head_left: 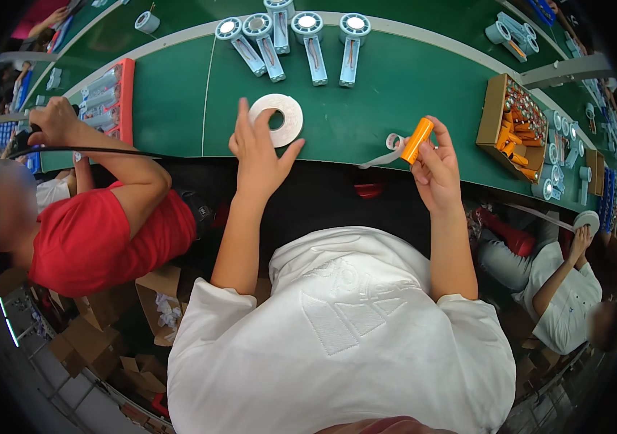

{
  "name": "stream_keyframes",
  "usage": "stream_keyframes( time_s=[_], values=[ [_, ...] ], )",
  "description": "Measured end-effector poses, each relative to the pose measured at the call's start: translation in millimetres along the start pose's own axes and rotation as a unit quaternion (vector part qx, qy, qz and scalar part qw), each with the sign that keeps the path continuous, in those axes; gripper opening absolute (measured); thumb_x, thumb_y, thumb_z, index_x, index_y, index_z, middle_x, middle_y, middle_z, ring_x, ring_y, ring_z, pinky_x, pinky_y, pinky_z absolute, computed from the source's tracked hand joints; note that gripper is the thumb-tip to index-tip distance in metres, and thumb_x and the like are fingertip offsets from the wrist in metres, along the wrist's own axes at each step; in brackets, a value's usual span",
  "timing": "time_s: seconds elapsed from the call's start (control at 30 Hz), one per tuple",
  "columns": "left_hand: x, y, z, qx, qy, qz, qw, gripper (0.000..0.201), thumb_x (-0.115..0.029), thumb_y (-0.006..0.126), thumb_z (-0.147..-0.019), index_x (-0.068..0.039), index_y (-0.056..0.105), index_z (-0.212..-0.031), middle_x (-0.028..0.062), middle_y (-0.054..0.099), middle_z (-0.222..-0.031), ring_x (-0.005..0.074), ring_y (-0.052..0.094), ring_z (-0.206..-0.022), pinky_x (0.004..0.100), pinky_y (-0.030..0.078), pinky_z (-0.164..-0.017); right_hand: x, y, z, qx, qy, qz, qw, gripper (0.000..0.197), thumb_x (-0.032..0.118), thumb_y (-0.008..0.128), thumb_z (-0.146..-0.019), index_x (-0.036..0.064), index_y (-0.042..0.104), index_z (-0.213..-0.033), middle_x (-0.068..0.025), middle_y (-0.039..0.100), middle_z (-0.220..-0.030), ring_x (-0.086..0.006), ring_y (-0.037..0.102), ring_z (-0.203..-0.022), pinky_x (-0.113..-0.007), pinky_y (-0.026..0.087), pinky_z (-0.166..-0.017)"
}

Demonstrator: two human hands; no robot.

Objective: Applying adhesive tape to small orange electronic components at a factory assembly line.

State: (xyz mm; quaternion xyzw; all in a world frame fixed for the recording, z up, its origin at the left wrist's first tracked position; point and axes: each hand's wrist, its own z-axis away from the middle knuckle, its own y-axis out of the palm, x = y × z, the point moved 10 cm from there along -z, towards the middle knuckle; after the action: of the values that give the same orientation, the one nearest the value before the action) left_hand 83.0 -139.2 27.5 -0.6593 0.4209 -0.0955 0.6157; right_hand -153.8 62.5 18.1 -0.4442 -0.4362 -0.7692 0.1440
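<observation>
We're gripping a smooth orange cylinder point(417, 140) in our right hand point(435, 170), w/ a strip of white tape point(388, 150) trailing off it. Left hand point(258, 148) is lying open, fingers touching a flat white tape roll point(276, 119) on the green felt-like bench point(395, 79). A cardboard box point(514, 119) of orange cylinders is sitting nearby.

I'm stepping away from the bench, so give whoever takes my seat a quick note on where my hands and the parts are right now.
Left hand: open, empty, fingers spread at the table edge, just short of the white tape roll lying flat on the green table.
Right hand: holds one orange cylinder cell upright, with a strip of white tape trailing from its lower end.
Supply: cardboard box of orange cells to the right.
Behind: four white-and-blue fan housings in a row.
Done: tape started on the cell. Left: whether the wrap is finished cannot be told.
</observation>
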Motion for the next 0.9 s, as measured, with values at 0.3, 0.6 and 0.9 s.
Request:
stream_keyframes(
  time_s=[0.3, 0.6, 0.9],
  values=[
    [-154.0, 62.2, 66.2, 0.353, -0.012, 0.476, 0.806, 0.063, -0.012, 0.086, -0.081, -0.004, 0.055, -0.135, 0.0126, 0.062, -0.128, 0.0164, 0.06, -0.071, 0.0291, 0.051, -0.068, 2.2, -6.2, 32.3, 0.047, 0.027, -0.069, 0.996, 0.052, 0.003, 0.062, -0.102, 0.012, 0.044, -0.151, -0.0204, 0.071, -0.111, -0.0017, 0.043, -0.058, -0.011, 0.027, -0.043],
    [-177.6, 183.2, 72.8, 0.476, 0.032, 0.438, 0.762, 0.051, -0.018, 0.085, -0.085, 0.003, 0.06, -0.124, 0.0126, 0.067, -0.097, 0.0152, 0.061, -0.073, 0.0282, 0.052, -0.068, 20.4, -49.1, 39.7, 0.011, 0.01, -0.051, 0.999, 0.055, 0.0, 0.063, -0.099, 0.0106, 0.045, -0.149, -0.0189, 0.07, -0.109, -0.0017, 0.045, -0.06, -0.011, 0.027, -0.043],
    [-127.4, 224.7, 81.9, 0.394, -0.274, 0.454, 0.751, 0.049, -0.021, 0.085, -0.084, 0.005, 0.067, -0.121, 0.0171, 0.071, -0.105, 0.0171, 0.066, -0.078, 0.03, 0.055, -0.07, -10.6, -45.2, 58.8, 0.03, 0.095, -0.089, 0.991, 0.057, -0.007, 0.063, -0.095, 0.0091, 0.047, -0.147, -0.012, 0.065, -0.102, -0.0031, 0.042, -0.059, -0.013, 0.027, -0.044]
  ],
)
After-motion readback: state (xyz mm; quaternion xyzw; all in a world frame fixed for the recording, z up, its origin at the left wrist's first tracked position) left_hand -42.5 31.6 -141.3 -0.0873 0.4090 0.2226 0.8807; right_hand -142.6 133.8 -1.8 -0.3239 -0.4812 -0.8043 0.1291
